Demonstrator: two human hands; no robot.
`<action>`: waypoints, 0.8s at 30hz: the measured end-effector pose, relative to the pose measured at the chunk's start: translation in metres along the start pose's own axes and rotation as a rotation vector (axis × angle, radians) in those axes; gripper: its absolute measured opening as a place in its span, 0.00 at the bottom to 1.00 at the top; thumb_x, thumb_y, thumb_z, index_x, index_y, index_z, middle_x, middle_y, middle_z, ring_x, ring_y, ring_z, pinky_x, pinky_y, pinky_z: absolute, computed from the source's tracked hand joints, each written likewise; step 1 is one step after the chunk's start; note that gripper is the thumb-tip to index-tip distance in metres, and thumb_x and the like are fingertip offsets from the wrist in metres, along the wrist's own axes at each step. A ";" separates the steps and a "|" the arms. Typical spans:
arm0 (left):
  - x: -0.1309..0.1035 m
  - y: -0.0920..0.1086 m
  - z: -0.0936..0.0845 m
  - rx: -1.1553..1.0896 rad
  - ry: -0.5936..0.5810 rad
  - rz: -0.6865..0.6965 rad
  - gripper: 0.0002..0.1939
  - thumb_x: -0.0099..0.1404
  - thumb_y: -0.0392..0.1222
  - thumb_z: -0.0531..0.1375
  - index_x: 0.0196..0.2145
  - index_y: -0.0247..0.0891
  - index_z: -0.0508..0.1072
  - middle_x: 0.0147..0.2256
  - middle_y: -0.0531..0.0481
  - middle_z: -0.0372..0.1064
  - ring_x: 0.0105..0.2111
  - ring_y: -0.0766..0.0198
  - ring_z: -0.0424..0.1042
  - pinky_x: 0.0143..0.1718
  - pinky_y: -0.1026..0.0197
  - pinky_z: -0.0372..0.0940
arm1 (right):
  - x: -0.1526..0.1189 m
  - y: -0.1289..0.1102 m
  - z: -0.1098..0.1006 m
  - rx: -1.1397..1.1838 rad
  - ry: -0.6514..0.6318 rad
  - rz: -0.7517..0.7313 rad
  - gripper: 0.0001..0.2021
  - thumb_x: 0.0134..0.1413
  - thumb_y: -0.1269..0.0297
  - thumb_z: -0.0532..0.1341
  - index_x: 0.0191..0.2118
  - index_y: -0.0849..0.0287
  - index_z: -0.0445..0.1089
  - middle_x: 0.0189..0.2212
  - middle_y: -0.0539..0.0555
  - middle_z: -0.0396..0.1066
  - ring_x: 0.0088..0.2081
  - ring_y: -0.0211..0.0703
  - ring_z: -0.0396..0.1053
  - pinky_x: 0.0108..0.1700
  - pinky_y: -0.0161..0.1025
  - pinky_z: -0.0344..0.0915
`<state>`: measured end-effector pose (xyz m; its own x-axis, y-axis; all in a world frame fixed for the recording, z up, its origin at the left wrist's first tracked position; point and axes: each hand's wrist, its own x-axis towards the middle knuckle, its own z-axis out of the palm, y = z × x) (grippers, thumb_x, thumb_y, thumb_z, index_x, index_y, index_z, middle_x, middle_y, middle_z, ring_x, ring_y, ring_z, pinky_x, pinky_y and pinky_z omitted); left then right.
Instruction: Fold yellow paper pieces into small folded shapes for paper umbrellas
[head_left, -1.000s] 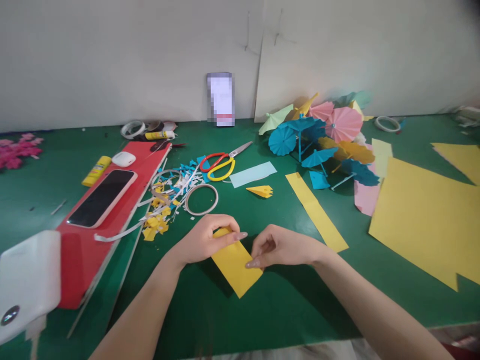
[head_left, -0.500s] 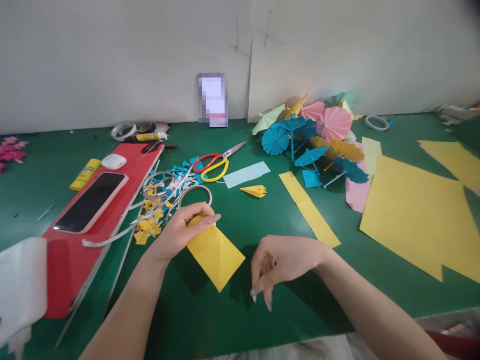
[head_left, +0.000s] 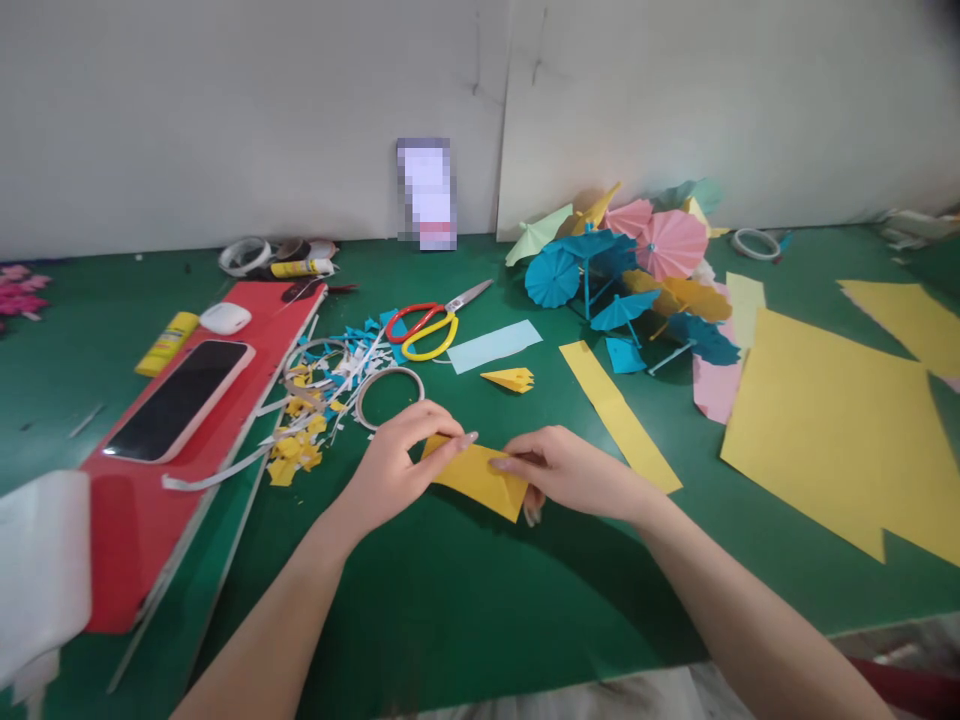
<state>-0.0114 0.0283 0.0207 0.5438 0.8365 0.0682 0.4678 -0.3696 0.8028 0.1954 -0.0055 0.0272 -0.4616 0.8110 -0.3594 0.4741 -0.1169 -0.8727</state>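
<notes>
A small piece of yellow paper point(head_left: 480, 476) is held above the green table between my two hands. My left hand point(head_left: 409, 452) pinches its left end, thumb on top. On the right end, my right hand point(head_left: 559, 468) closes with its thumb over the paper and the other fingers partly hidden beneath. A roll of tape point(head_left: 390, 398) lies just beyond my left hand. Past the paper rests a small folded yellow piece point(head_left: 510, 380), and a yellow paper strip point(head_left: 621, 420) lies beside my right hand.
Scissors point(head_left: 431, 330) lie near a pale blue strip point(head_left: 495, 347) and paper scraps point(head_left: 307, 430). Several paper umbrellas point(head_left: 622, 265) cluster at the back right. Large yellow paper point(head_left: 825, 430) covers the right. A phone point(head_left: 180, 400) rests on a red board point(head_left: 124, 570) at left.
My right hand has moved up and taken the right end of the yellow paper. My left hand has shifted right with the paper, which has turned to lie more crosswise.
</notes>
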 end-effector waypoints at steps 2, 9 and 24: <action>-0.001 -0.002 0.000 0.028 -0.085 0.022 0.07 0.66 0.40 0.56 0.33 0.39 0.73 0.35 0.51 0.66 0.38 0.64 0.67 0.40 0.65 0.60 | -0.001 -0.002 0.000 -0.200 0.063 -0.008 0.14 0.63 0.63 0.52 0.28 0.60 0.69 0.13 0.48 0.66 0.19 0.37 0.69 0.26 0.31 0.62; -0.004 -0.001 0.000 0.022 -0.226 0.028 0.08 0.67 0.38 0.55 0.38 0.41 0.75 0.38 0.52 0.67 0.41 0.66 0.67 0.43 0.66 0.61 | -0.002 -0.002 0.004 -0.718 0.114 -0.235 0.11 0.62 0.70 0.53 0.36 0.61 0.73 0.21 0.52 0.74 0.23 0.40 0.70 0.24 0.33 0.51; -0.006 0.000 -0.027 0.127 -0.341 0.052 0.08 0.64 0.41 0.57 0.30 0.39 0.75 0.32 0.53 0.69 0.34 0.66 0.69 0.39 0.65 0.62 | -0.006 -0.001 0.000 -0.777 0.131 -0.412 0.12 0.55 0.78 0.54 0.38 0.61 0.74 0.26 0.52 0.76 0.25 0.39 0.71 0.27 0.35 0.52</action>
<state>-0.0340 0.0342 0.0361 0.7599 0.6404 -0.1114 0.5047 -0.4733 0.7220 0.1982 -0.0106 0.0303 -0.6409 0.7675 0.0157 0.6861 0.5819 -0.4367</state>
